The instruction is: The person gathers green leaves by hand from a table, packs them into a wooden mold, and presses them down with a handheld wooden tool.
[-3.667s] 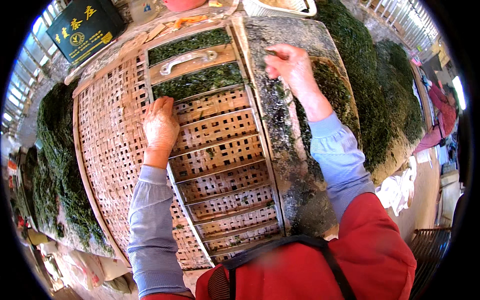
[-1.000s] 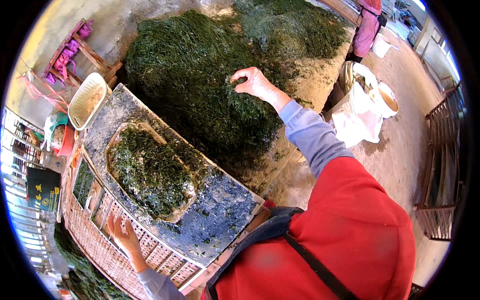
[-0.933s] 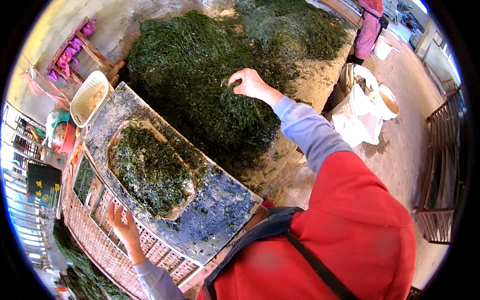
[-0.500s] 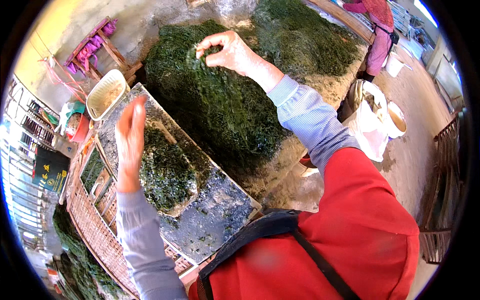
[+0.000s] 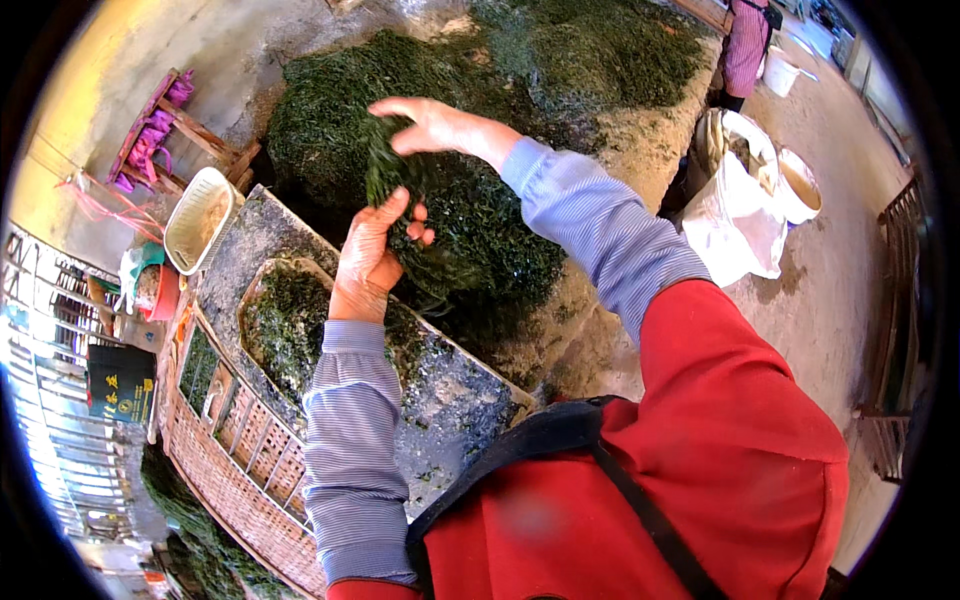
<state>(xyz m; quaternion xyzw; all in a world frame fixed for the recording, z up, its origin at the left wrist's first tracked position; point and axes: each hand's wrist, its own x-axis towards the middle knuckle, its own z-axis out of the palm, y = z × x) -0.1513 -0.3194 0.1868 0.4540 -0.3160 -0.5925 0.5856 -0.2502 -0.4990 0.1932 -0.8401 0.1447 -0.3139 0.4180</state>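
Note:
Dark green, stringy seaweed (image 5: 330, 120) lies in a big heap at the far side of the stone ledge. Over its near part, my right hand (image 5: 435, 130) holds a hanging bunch of strands between thumb and fingers. My left hand (image 5: 368, 258) is just below it, palm up, its fingers curled about the lower end of the same bunch. Part of that grip is hidden by the strands. Close to my left forearm, a wet grey board (image 5: 455, 440) carries a shallow frame (image 5: 250, 325) with more seaweed in it.
A cream plastic basket (image 5: 190, 225) stands beyond the board, with a red pot (image 5: 165, 295) beside it. Woven bamboo trays (image 5: 225, 470) lie at the left. A white sack (image 5: 735, 220) and a bucket (image 5: 800, 185) stand right. Another person's leg (image 5: 745, 50) shows at top right.
My left hand has moved right from above the board to the hanging seaweed and closed on it. My right hand has come down and slightly left with the bunch.

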